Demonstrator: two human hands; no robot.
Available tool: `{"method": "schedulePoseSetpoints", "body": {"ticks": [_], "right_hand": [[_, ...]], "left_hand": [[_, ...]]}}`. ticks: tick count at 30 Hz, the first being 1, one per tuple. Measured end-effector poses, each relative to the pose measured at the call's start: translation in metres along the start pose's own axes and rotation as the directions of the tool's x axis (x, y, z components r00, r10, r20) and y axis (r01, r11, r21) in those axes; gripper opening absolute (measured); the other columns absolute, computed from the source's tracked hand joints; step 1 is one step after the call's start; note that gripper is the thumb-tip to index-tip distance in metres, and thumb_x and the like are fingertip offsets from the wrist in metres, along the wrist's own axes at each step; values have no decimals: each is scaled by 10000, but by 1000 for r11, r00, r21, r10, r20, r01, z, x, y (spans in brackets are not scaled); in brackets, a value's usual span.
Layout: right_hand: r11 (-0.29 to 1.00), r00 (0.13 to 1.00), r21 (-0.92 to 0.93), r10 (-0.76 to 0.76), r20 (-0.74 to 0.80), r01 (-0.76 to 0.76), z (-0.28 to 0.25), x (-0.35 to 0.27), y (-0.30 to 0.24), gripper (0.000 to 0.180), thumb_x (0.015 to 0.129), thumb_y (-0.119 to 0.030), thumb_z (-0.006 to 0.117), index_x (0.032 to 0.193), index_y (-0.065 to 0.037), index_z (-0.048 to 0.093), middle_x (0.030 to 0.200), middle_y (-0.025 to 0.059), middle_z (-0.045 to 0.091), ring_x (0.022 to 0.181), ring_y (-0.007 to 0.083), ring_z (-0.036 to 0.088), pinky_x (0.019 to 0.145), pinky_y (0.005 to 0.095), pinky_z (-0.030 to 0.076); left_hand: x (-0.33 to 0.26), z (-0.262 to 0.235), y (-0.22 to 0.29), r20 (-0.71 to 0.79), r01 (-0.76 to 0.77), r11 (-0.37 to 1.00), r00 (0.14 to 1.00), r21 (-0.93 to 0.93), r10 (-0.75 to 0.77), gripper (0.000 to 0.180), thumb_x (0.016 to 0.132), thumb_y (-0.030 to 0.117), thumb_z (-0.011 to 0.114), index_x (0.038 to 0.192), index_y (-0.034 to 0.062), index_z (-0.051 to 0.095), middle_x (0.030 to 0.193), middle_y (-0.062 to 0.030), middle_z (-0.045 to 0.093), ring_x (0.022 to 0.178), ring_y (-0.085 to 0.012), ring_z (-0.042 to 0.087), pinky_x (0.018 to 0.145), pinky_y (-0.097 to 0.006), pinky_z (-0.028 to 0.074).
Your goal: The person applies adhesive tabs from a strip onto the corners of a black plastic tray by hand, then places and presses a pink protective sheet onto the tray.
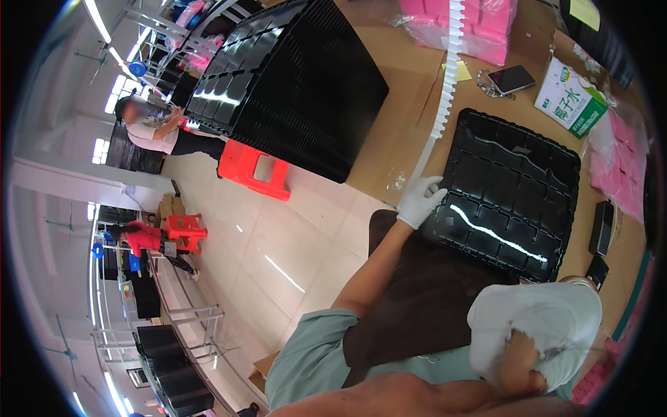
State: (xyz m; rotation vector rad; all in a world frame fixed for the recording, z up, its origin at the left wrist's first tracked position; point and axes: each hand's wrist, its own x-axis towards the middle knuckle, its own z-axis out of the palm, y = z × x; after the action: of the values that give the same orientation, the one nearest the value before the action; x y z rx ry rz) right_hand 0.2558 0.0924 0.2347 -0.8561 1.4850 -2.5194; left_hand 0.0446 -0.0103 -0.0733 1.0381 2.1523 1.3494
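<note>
My left hand (421, 201) wears a white glove and has its fingers curled at the left edge of a black plastic tray (511, 187). The tray lies flat on the cardboard-covered table, with shallow moulded compartments and a shiny streak of light across it. Close to the camera at the lower right is my right hand (521, 358), amid a crumpled white glove or cloth (556, 316). Some bare skin shows there, but its fingers cannot be made out. A white toothed strip (448, 90) runs from the top edge down to near my left hand.
A tall stack of black trays (313, 90) stands at the left of the table. Pink bagged packs (472, 28), a phone (512, 79), a green-and-white box (571, 97) and a black device (602, 227) lie around. Red stools (253, 170) and two people are beyond, left.
</note>
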Motion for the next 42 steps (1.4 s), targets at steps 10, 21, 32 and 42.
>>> {"method": "schedulePoseSetpoints", "body": {"ticks": [10,21,32,42], "right_hand": [[992,967,-88,66,-245,-90,12,1,-6,224,883,-264,612,860,-49,672,787,83,613,668,270,570,612,381,393],[988,973,-2,152,-175,-155,16,-1,-8,251,844,-312,648,804,-67,689,773,77,633,723,229,594,641,330,425],[942,983,-332,-16,-181,-46,1,-7,-8,210,885,-200,591,812,-13,650,780,58,631,673,194,593,546,257,416],[893,914,-438,-90,-396,-102,39,-5,15,227,891,-170,556,740,-7,604,707,63,605,550,195,564,454,247,401]], "left_hand": [[1,3,-1,1,-32,999,999,-4,32,331,771,168,702,1061,25,632,744,-33,537,626,-122,488,603,-259,439],[1,5,2,22,-2,1000,1000,28,1,311,780,133,705,1068,44,630,788,-9,527,631,-90,467,614,-223,439],[-1,1,-3,1,6,1000,1000,3,-6,320,779,160,700,1070,45,633,769,-19,531,633,-109,483,615,-242,439],[-1,-4,-2,8,21,1000,1000,5,-21,299,788,160,694,1060,50,640,778,-6,524,623,-87,473,599,-224,429]]}}
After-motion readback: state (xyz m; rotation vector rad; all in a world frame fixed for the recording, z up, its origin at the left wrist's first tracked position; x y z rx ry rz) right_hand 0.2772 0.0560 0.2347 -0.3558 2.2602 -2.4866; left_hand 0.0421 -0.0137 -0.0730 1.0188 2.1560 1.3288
